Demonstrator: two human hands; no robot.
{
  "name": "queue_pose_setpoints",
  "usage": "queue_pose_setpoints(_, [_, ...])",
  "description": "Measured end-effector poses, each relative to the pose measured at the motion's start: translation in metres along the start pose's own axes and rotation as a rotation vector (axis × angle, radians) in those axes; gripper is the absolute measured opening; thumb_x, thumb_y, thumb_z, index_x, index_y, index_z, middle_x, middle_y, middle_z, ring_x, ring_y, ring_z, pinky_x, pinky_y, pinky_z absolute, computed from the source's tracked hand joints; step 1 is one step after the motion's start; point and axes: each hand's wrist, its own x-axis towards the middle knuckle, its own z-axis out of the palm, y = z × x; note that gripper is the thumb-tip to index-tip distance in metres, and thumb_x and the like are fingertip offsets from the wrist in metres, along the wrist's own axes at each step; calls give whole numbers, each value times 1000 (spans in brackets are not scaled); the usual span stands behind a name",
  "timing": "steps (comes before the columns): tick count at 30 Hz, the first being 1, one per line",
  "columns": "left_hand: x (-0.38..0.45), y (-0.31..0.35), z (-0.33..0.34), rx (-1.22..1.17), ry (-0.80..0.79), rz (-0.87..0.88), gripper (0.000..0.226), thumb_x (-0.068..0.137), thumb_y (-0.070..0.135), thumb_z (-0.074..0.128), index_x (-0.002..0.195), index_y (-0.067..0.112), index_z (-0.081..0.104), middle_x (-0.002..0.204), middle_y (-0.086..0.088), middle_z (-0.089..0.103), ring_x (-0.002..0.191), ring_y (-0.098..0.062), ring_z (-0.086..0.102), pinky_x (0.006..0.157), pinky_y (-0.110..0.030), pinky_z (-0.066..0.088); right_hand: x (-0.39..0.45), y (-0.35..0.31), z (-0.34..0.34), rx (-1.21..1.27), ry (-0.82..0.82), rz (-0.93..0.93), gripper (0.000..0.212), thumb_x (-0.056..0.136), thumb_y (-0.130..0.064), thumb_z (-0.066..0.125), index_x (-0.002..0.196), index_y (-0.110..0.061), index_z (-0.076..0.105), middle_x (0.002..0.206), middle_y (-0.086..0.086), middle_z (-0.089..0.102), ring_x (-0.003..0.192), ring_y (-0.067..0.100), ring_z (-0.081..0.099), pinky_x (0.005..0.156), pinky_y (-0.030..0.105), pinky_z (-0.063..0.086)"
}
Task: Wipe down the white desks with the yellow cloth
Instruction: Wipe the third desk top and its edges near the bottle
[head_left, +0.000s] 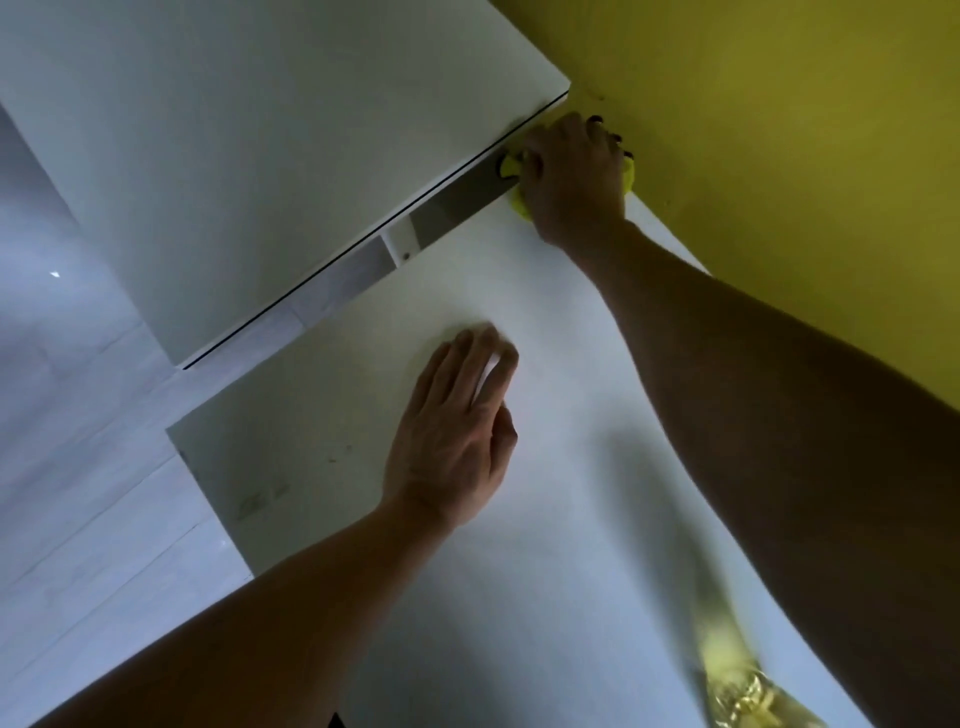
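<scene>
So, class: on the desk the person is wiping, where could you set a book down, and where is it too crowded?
Free: the near desk between the two forearms, and its left part between the left hand and the floor-side edge. The far desk also looks bare. Crowded: the far corner by the yellow wall, where the right hand presses the yellow cloth.
</scene>
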Motion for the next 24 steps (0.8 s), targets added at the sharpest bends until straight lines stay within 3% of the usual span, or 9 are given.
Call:
queue_pose_setpoints(3, [0, 1, 0, -11, 9, 4, 55, 104, 24, 38, 155, 7, 47, 163, -16, 41, 155, -33, 33, 125, -50, 32, -5, -5, 0, 21, 0, -3, 37, 104, -36, 36, 125, -22, 64, 127, 8, 56, 124, 33, 48, 106, 47, 36])
queue_pose_setpoints(8, [1, 2, -1, 25, -13, -2, 57, 102, 25, 37, 156, 9, 46, 164, -15, 41, 154, -32, 34, 125, -50, 34, -18, 3, -1, 91, 83, 224, 35, 104, -35, 41, 134, -28, 57, 132, 7, 51, 123, 33, 48, 103, 48, 38])
queue_pose_setpoints(12, [2, 1, -2, 43, -24, -8, 56, 101, 24, 39, 155, 9, 47, 163, -15, 42, 154, -32, 35, 126, -49, 32, -35, 14, -7, 83, 68, 305, 39, 104, -33, 41, 141, -28, 51, 131, 10, 50, 120, 34, 49, 101, 48, 38])
queue_pose_setpoints(18, [2, 1, 0, 59, -8, -2, 57, 101, 25, 38, 154, 10, 48, 162, -15, 43, 152, -34, 38, 126, -49, 29, -86, 44, -18, 72, 103, 483, 37, 102, -33, 40, 136, -26, 51, 127, 10, 53, 118, 34, 50, 99, 49, 37])
queue_pose_setpoints(24, [2, 1, 1, 84, -13, -12, 58, 101, 26, 37, 155, 10, 47, 161, -16, 44, 151, -34, 38, 126, -50, 30, -83, 50, -17, 92, 86, 458, 37, 105, -35, 38, 138, -25, 53, 126, 12, 54, 117, 35, 51, 99, 48, 37])
